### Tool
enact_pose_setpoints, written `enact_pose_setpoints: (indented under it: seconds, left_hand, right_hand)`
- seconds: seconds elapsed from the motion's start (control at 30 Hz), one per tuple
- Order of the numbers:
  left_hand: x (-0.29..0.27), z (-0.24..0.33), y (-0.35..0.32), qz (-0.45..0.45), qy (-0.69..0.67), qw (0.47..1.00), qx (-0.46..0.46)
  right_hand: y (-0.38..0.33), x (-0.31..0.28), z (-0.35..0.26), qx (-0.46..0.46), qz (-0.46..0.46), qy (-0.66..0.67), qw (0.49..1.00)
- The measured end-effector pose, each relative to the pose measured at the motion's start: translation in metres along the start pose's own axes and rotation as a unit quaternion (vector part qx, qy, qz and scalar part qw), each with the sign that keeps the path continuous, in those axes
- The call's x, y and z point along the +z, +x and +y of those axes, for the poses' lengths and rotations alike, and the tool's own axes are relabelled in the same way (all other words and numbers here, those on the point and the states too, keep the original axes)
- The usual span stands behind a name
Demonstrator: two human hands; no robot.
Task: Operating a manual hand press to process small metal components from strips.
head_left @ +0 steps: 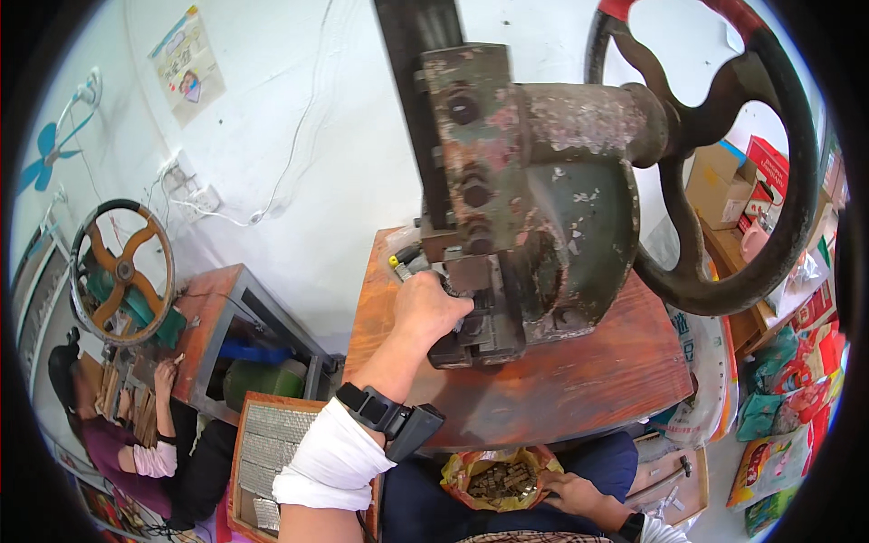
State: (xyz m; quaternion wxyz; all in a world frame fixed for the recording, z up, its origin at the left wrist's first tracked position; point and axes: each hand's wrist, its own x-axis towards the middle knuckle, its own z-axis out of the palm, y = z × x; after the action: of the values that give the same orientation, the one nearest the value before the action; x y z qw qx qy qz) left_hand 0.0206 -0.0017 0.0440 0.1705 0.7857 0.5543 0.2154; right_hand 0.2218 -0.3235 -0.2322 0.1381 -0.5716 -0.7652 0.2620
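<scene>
My left hand [430, 308] reaches to the foot of a worn green hand press [579, 226]. Its fingers are closed beside the metal die block [489, 335], under the press ram; whatever they hold is hidden. Down at my lap sits a yellow and red bag [460, 493], its mouth spread wide, with many small brass-coloured metal pieces [505, 481] inside. My right hand [577, 496] is at the bag's right edge, fingers drawn together. What lies between those fingers is too small to make out.
The press stands on a reddish wooden table [579, 380]; its large handwheel [697, 290] juts out right. A wooden tray [272, 430] of small metal pieces lies lower left. Left, another person [127, 452] works at a second press [122, 267]. A hammer [665, 475] and bags [778, 462] are at right.
</scene>
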Motion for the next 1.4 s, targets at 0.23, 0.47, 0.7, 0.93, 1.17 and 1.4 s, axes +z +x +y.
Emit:
enact_pose_setpoints:
  seconds: [0.23,0.47,0.7,0.93,1.17,1.4]
  left_hand:
    - [0.022,-0.006,-0.004,0.041,-0.354,0.933,0.048]
    - [0.026,-0.02,-0.019,0.132,-0.132,0.976,0.112]
    - [0.048,-0.061,0.003,0.147,-0.348,0.92,0.105]
    - [0.047,-0.034,-0.013,0.145,-0.07,0.977,0.136]
    - [0.055,-0.053,0.007,0.078,-0.297,0.947,0.099]
    - [0.061,-0.049,0.005,0.12,-0.328,0.928,0.13]
  right_hand:
    - [0.006,-0.007,0.009,0.032,0.057,0.025,0.998]
    - [0.017,-0.09,-0.038,-0.04,0.084,0.161,0.982]
    - [0.139,-0.221,-0.102,-0.18,0.363,0.053,0.913]
    - [0.236,-0.233,-0.119,-0.078,0.429,-0.001,0.9]
    - [0.256,-0.227,-0.137,0.011,0.41,-0.026,0.912]
    - [0.253,-0.236,-0.123,-0.025,0.383,0.026,0.923]
